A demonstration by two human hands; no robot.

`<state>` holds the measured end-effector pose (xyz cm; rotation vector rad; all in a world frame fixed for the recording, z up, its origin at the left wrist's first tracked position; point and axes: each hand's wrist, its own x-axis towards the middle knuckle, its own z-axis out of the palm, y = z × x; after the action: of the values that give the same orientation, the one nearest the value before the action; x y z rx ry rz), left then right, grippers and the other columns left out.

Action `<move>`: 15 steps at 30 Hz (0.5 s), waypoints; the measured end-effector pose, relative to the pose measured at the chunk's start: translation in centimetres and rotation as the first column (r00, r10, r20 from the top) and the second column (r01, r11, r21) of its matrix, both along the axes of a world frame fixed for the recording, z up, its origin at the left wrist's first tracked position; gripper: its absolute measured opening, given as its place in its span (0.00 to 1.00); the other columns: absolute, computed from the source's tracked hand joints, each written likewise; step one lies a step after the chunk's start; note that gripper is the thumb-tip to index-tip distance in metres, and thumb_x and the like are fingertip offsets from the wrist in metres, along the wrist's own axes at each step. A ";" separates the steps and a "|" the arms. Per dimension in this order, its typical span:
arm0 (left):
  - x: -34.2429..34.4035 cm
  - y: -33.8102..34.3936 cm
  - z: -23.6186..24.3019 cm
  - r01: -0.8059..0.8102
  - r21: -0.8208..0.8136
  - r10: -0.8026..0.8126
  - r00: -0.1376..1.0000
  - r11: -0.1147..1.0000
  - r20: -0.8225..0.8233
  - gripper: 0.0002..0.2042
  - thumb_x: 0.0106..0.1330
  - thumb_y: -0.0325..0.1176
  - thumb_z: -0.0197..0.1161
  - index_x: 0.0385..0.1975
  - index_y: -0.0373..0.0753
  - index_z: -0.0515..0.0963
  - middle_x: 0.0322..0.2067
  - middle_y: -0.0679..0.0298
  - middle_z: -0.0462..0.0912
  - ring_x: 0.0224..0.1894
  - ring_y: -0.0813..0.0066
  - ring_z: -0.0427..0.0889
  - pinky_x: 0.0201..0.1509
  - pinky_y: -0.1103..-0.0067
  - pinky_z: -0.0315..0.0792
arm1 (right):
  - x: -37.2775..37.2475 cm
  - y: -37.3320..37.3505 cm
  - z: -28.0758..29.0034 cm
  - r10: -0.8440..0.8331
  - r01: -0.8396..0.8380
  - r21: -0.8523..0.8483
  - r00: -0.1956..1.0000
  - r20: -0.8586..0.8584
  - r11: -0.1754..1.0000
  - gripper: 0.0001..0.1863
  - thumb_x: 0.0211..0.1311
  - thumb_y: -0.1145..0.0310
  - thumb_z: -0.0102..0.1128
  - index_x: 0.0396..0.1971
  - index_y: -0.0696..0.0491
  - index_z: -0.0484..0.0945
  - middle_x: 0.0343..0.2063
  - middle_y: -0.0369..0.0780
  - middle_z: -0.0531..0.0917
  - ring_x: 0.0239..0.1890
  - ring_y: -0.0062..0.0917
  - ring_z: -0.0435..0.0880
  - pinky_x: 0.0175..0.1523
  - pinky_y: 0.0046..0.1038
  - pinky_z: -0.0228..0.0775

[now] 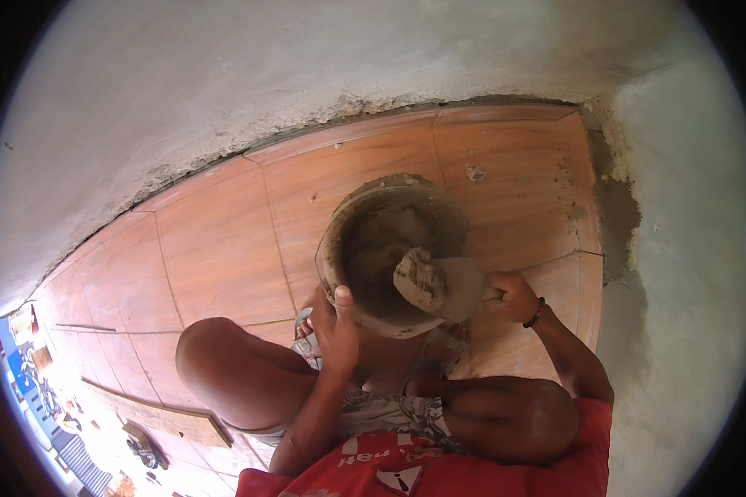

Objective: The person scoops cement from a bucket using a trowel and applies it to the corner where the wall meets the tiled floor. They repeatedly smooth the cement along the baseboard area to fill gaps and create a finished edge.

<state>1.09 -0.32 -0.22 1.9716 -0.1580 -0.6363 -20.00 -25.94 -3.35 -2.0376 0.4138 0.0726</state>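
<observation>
A round bucket (331,248) with a mortar-caked rim stands in front of my knees. Grey wet mortar (385,232) lies inside it. My left hand (336,330) is closed on the near left of the rim, its thumb up along the edge and the other fingers partly hidden. In my right hand (514,296) is the handle of a trowel (462,290), with the fingers wrapped round it. The trowel's blade is over the right side of the bucket, and a lump of mortar (420,279) sits at its tip.
Orange floor tiles (211,240) run to a rough-edged wall (224,74) ahead. The right wall (688,248) has a damp mortar patch (618,211) low down. Crumbs of mortar (475,172) dot the tiles. A wooden board (157,414) lies at the lower left.
</observation>
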 end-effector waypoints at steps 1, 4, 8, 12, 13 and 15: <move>0.0 0.0 -0.2 -0.030 -0.045 0.032 0.999 0.999 0.042 0.27 0.76 0.50 0.48 0.57 0.28 0.69 0.42 0.56 0.78 0.45 0.70 0.73 0.54 0.74 0.67 | 0.1 0.2 0.1 0.002 -0.003 -0.034 0.999 -0.044 0.999 0.22 0.44 0.70 0.69 0.45 0.55 0.82 0.33 0.48 0.84 0.36 0.43 0.84 0.40 0.37 0.76; 0.3 0.4 -0.3 0.029 -0.039 -0.030 0.999 0.999 -0.023 0.26 0.75 0.50 0.49 0.56 0.28 0.70 0.41 0.57 0.78 0.45 0.71 0.73 0.53 0.75 0.67 | 0.2 0.5 0.3 0.005 -0.017 -0.102 0.992 -0.124 0.995 0.23 0.44 0.70 0.68 0.45 0.56 0.81 0.34 0.48 0.84 0.36 0.44 0.84 0.40 0.37 0.76; 0.4 0.6 -0.2 0.024 -0.023 -0.026 0.996 0.999 -0.080 0.25 0.75 0.48 0.50 0.55 0.29 0.71 0.41 0.59 0.77 0.44 0.72 0.73 0.52 0.76 0.67 | -0.4 0.6 -0.6 0.018 -0.028 -0.121 0.996 -0.087 0.992 0.23 0.44 0.69 0.68 0.45 0.56 0.81 0.32 0.48 0.83 0.34 0.45 0.83 0.38 0.38 0.75; 0.2 0.4 -0.7 -0.013 0.001 0.013 1.000 1.000 -0.029 0.24 0.76 0.47 0.50 0.55 0.29 0.71 0.41 0.60 0.77 0.43 0.74 0.73 0.51 0.77 0.68 | -1.7 0.4 -2.4 0.006 -0.005 -0.193 1.000 0.004 0.981 0.21 0.44 0.68 0.69 0.42 0.56 0.81 0.28 0.47 0.82 0.28 0.44 0.80 0.35 0.37 0.73; -0.1 0.4 -1.1 -0.027 -0.001 0.027 1.000 1.000 -0.012 0.24 0.76 0.47 0.50 0.55 0.29 0.71 0.41 0.60 0.77 0.43 0.74 0.74 0.50 0.77 0.68 | -1.7 0.4 -2.4 -0.041 0.042 -0.167 0.999 0.015 0.985 0.20 0.45 0.68 0.69 0.41 0.56 0.81 0.28 0.47 0.82 0.27 0.43 0.80 0.34 0.36 0.73; -0.5 0.9 -1.9 -0.064 0.037 0.062 0.997 0.997 0.042 0.24 0.76 0.47 0.50 0.56 0.29 0.70 0.43 0.59 0.77 0.45 0.74 0.74 0.51 0.77 0.69 | -1.6 0.4 -1.3 -0.145 0.147 -0.146 0.989 0.020 0.978 0.18 0.45 0.68 0.70 0.39 0.56 0.81 0.27 0.46 0.81 0.25 0.39 0.80 0.32 0.34 0.72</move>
<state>0.61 0.62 -2.09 2.0195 -0.1088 -0.5618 -21.61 -25.56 -4.66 -2.1445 0.5762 -0.0590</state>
